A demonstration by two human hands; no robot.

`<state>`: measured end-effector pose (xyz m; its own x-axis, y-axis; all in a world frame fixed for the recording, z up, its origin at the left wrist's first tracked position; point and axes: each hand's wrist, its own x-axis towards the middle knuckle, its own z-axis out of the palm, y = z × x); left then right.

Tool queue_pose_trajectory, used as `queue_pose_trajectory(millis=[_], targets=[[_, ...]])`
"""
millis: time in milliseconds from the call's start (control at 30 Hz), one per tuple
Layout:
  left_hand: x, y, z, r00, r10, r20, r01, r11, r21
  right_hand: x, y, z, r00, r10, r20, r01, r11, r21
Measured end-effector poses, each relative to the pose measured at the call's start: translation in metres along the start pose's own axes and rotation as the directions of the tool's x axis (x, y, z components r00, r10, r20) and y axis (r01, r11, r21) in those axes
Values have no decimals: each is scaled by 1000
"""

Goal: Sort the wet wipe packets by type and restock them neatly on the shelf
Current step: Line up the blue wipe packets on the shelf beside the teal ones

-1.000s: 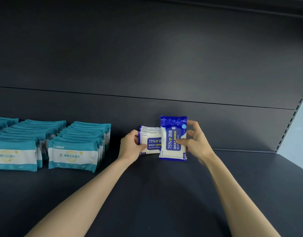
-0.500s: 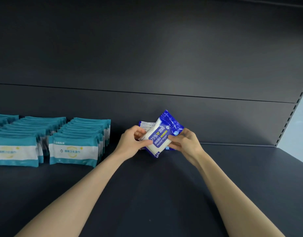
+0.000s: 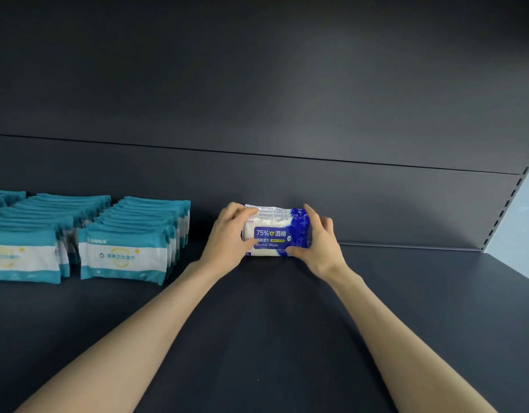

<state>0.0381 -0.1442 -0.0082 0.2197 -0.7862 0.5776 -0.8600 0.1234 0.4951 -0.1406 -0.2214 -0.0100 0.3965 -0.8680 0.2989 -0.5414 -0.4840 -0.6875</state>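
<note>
On the dark shelf (image 3: pixel 257 338) a blue alcohol wipe packet (image 3: pixel 272 237) stands on its long edge, far back and close to the back panel (image 3: pixel 257 99), a little right of centre. The left grip (image 3: pixel 227 238) holds its left end, thumb on the front face and fingers curled over the top corner. The right grip (image 3: pixel 323 242) holds the right end, thumb at the lower front corner and fingers wrapped around the side. To the left, apart from the blue packet across a bare strip of shelf, teal packets (image 3: pixel 123 257) stand in rows running from near to far, each row packed face to back. Nothing lies between these rows and the left grip. At the far right a slotted upright (image 3: pixel 507 204) edges the back panel. Directly behind the blue packet, white printed packet edges (image 3: pixel 269 210) show above its top; how many packets stand there cannot be told, as the front one and both grips cover them. The leftmost teal row is cut off by the frame edge, and its print is too blurred to read.
</note>
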Motion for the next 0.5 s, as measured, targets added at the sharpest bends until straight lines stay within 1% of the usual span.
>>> queue_pose_trajectory(millis=[67, 100, 200, 333, 400, 500], targets=[[-2, -3, 2, 1000, -29, 9, 28, 995, 96, 2, -1, -1, 999, -38, 17, 40, 995, -91], [-2, -4, 1, 997, -65, 30, 62, 993, 102, 2, -2, -3, 998, -57, 29, 61, 988, -144], [-3, -3, 0, 986, -123, 114, 120, 992, 31, 3, -4, -5, 996, -82, 34, 88, 967, -241], [-4, 1, -1, 989, -127, 81, 124, 992, 32, 3, -6, -4, 994, -111, 1, 107, 960, -260], [-4, 3, 0, 992, -108, 73, 102, 991, 82, 4, -6, -3, 993, -116, -17, 107, 958, -264], [-1, 2, 1, 994, -70, 80, 53, 979, 199, 5, -6, -1, 993, -117, -27, 105, 953, -285]])
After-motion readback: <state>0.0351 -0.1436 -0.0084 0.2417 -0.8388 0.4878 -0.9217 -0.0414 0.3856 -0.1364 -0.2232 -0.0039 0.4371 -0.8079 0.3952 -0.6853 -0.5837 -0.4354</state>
